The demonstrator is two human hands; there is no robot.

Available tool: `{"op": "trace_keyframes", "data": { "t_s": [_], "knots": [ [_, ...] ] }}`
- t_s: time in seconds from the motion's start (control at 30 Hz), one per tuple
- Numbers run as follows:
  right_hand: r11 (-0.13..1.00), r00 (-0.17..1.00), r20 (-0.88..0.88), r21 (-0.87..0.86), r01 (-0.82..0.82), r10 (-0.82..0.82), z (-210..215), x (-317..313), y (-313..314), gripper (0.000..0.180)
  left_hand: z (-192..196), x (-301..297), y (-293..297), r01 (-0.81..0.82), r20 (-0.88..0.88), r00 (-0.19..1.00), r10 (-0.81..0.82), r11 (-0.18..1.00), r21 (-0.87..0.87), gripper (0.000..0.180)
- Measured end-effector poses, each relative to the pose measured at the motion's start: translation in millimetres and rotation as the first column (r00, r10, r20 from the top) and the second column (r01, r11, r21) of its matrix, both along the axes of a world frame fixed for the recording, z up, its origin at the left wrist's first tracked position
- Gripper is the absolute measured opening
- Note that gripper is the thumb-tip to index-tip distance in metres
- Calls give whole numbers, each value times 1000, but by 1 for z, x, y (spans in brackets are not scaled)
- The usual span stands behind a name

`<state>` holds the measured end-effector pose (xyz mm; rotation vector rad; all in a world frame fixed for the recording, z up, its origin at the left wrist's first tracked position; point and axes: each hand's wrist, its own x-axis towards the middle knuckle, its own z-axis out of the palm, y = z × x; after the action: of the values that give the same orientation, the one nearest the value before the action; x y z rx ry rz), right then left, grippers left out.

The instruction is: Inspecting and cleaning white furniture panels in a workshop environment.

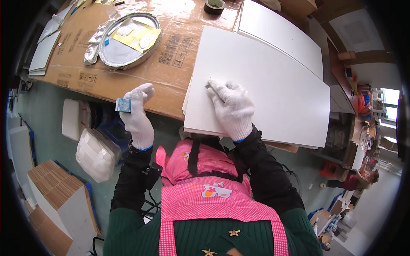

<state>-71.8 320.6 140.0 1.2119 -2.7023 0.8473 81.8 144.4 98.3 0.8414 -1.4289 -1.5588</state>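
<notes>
Both my hands wear white knitted gloves. My left hand (139,117) is raised off the near edge of the table, its fingers closed on a small light-blue block (124,105) that sticks out to the left. My right hand (234,104) rests on the top panel of a stack of white boards (273,94), near the stack's left side. Its fingers are bent together, and a small greyish tip (208,85) shows at them; what it belongs to is hidden.
A round tub (124,63) stands on the cardboard-covered table (171,81), with a yellow sheet (139,36) bearing white paste on top. Behind are a tape roll (214,6) and more white boards (282,32). Wrapped bundles (96,155) lie below left; a person (356,179) is far right.
</notes>
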Motion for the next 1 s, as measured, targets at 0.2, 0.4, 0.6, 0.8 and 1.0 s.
{"op": "trace_keyframes", "data": {
  "t_s": [0.2, 0.4, 0.6, 0.8, 1.0],
  "knots": [
    [1000, 999, -51, -25, -9, 7, -4, 3, 2, 25, -5, 0, 22, 65, 16, 998, -67, 996, 61, 22],
    [1000, 1000, -3, -18, 3, -4, 5, 7, 1, 23, -2, 5, 27, 111, 64, 991, -114, 993, 42, 21],
    [939, 943, -6, -103, 329, -331, -16, -66, 39, 17, 11, 6, -19, -70, 4, 998, 70, 997, -14, 25],
    [855, 862, 47, -164, -492, 505, 2, 42, -8, 19, 35, -31, -76, -108, -108, 988, 107, 994, -10, 36],
    [780, 487, 678, -626, -12, 551, 7, 22, 44, 9, 29, -60, -52, 87, -65, 994, -89, 996, -35, 54]
  ]
}}
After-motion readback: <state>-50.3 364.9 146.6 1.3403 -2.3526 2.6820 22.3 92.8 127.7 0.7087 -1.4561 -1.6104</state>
